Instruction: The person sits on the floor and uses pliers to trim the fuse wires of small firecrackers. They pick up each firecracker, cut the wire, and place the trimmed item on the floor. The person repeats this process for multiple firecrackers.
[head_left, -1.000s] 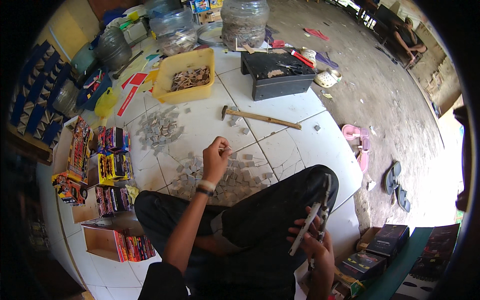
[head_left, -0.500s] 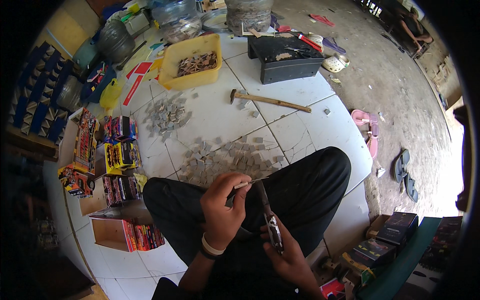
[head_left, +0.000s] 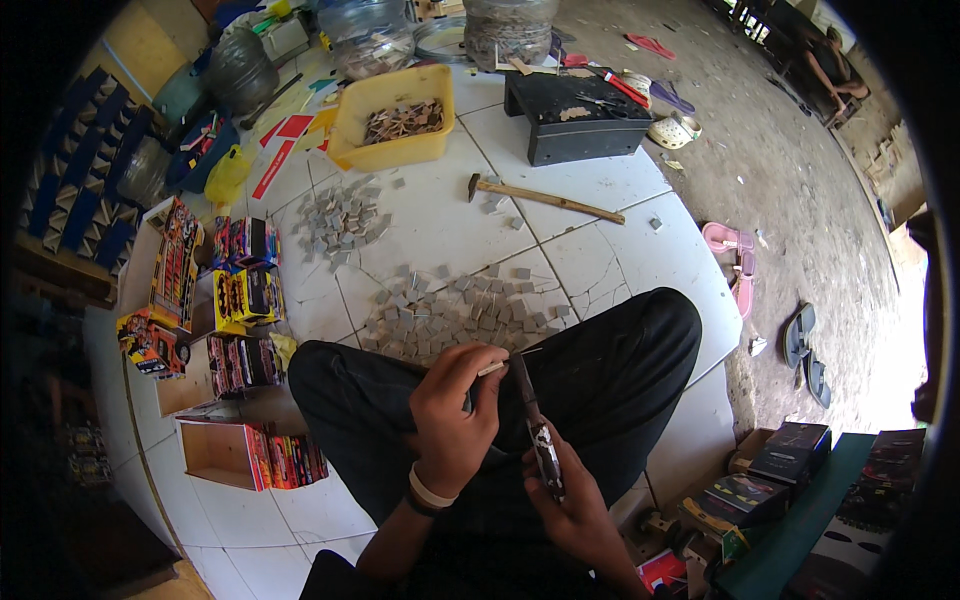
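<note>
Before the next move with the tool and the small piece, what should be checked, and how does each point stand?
1. Left hand pinches a small flat piece at its fingertips: ok.
2. Right hand grips the long tool by its lower part: ok.
3. Tool tip meets the piece: ok, they touch just above the lap.
4. Whether the tool has a blade or jaws: cannot tell, too small.
5. Supply within reach: ok, grey squares lie on the white tiled floor in front of the knees.
6. Hammer out of the way: ok, it lies farther off, near the black box.
</note>
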